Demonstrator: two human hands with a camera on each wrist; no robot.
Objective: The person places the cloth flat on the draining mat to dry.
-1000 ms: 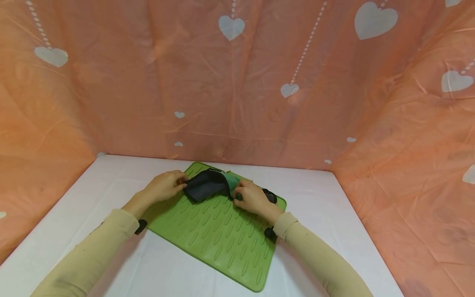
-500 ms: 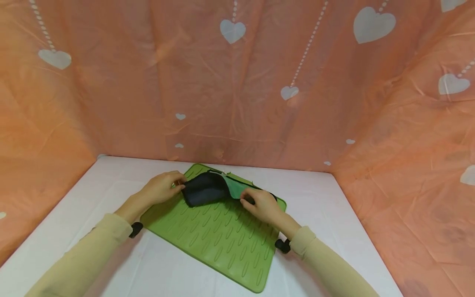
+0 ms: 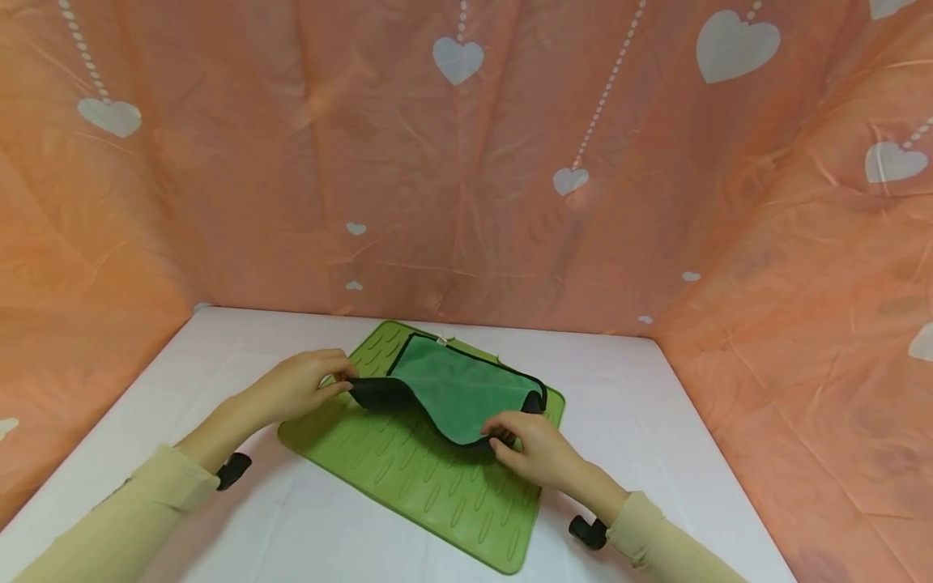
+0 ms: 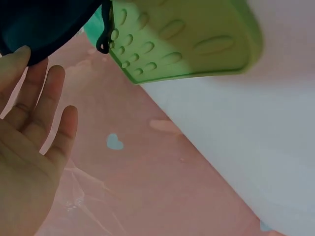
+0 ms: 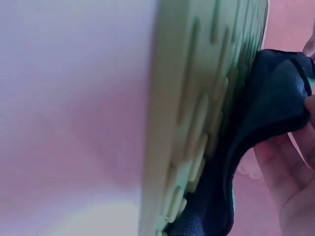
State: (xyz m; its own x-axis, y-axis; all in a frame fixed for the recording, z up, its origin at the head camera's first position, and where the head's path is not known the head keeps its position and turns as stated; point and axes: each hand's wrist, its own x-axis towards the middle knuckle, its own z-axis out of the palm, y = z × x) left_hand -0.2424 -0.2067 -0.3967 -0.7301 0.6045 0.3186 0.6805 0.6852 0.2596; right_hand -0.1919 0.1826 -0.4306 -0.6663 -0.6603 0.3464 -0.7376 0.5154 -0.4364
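A green cloth (image 3: 455, 385) with black edging and a dark underside lies over the back of a green ridged mat (image 3: 408, 470). Its far edge rests on the mat, while its near edge is lifted and wavy. My left hand (image 3: 309, 382) pinches the near left corner between thumb and fingers, also seen in the left wrist view, where the dark underside (image 4: 44, 22) shows. At the near right part of the edge, my right hand (image 3: 535, 445) pinches the cloth. The right wrist view has the dark underside (image 5: 261, 108) curling up between the fingers and the mat.
The mat sits askew on a white table (image 3: 291, 518). Orange-pink sheeting (image 3: 466, 202) with pale hearts rises behind and on both sides. A small black loop (image 4: 103, 42) hangs off the cloth's edge in the left wrist view.
Both hands have come nearer, drawing the cloth's near edge forward. It was folded with its dark side up; now most of the green side shows. The right hand has also shifted right.
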